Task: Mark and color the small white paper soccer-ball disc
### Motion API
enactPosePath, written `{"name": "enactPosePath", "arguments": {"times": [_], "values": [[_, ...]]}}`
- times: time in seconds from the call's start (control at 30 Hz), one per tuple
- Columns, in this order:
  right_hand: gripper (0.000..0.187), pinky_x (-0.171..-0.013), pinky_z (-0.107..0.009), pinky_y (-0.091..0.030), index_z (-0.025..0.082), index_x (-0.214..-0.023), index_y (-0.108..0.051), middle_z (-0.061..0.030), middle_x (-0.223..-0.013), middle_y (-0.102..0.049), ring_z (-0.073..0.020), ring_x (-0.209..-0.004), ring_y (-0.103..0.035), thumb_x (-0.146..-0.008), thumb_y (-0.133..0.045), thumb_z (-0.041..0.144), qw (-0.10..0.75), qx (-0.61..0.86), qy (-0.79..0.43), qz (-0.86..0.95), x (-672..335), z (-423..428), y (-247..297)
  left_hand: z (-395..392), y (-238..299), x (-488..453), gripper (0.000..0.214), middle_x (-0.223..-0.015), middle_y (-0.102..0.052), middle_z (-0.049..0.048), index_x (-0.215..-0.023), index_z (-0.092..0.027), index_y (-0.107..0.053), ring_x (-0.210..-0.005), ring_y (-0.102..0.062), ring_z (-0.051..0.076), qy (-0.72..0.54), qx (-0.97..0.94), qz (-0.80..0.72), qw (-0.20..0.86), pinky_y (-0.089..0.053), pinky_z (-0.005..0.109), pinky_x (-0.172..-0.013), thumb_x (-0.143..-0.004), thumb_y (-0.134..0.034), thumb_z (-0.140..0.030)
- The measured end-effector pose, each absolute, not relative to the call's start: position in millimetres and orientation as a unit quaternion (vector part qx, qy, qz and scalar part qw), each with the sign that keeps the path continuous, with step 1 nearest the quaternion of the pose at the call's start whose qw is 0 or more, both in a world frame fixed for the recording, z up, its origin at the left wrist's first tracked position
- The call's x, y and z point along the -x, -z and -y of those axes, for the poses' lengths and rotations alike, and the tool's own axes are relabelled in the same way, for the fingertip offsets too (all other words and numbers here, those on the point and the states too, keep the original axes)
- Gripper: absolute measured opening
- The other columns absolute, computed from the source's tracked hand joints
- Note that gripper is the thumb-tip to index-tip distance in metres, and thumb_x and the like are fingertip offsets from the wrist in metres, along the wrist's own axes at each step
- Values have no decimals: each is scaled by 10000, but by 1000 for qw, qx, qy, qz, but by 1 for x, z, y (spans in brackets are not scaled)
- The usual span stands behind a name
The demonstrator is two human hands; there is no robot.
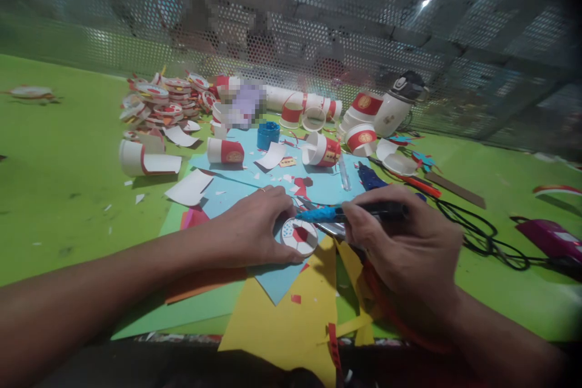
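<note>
A small white disc (291,245), like the bottom of a paper cup, carries a red centre, thin lines and blue dots. My left hand (259,227) is closed around its left side, the thumb along the lower edge and the fingers at the top. My right hand (404,242) grips a black pen (321,213) with a blue front part. The pen's tip is just above the disc's upper edge; whether it touches cannot be made out. Behind the pen lies a metal tool (334,229), partly hidden by my right hand.
Coloured paper sheets (273,327) lie beneath my hands. Beyond them are cut paper cups (321,150), a blue jar (268,134) and a pile of decorated discs (168,97). At right are a bottle (400,106), a black cord (482,236) and a magenta device (548,236).
</note>
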State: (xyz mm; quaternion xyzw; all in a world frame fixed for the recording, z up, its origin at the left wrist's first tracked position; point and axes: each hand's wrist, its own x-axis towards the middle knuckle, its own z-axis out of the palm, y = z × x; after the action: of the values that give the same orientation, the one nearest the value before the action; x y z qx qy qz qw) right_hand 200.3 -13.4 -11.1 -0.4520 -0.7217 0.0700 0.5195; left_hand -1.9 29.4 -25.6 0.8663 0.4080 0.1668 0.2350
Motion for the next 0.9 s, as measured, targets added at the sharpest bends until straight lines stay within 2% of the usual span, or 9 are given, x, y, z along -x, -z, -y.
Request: {"name": "enactPosePath", "arguments": {"times": [0.2,0.53,0.77,0.9], "values": [[133,-435,-239,-397,216,-750,-643,42,-562,-591,-90,-449,-514,-815,-737,284,521,459,-65,716,-201,14,10,-29,23,2,378,-915,-537,29,-886,-174,-556,-807,-480,189,-157,-864,-413,243,-377,290,-683,-710,-746,-450],[139,-447,-232,-404,196,-734,-629,43,-545,-569,-81,-444,-493,-827,-708,262,498,466,-59,729,-200,11,8,-30,26,2,364,-893,-536,28,-878,-177,-566,-799,-477,192,-167,-863,-408,248,-374,293,-671,-718,-727,-463],[124,-427,-185,-418,210,-723,-622,47,-598,-594,-71,-458,-513,-826,-673,164,563,425,-56,706,-200,13,-1,-25,20,1,364,-924,-552,36,-860,-180,-557,-831,-487,206,-155,-852,-433,250,-401,306,-709,-664,-769,-403],[75,-435,-189,-449,202,-786,-641,52,-555,-558,-86,-458,-540,-861,-648,209,585,421,-87,688,-207,4,-22,-23,17,1,396,-962,-566,38,-871,-188,-553,-875,-498,215,-147,-840,-444,274,-422,327,-760,-641,-792,-406]]}}
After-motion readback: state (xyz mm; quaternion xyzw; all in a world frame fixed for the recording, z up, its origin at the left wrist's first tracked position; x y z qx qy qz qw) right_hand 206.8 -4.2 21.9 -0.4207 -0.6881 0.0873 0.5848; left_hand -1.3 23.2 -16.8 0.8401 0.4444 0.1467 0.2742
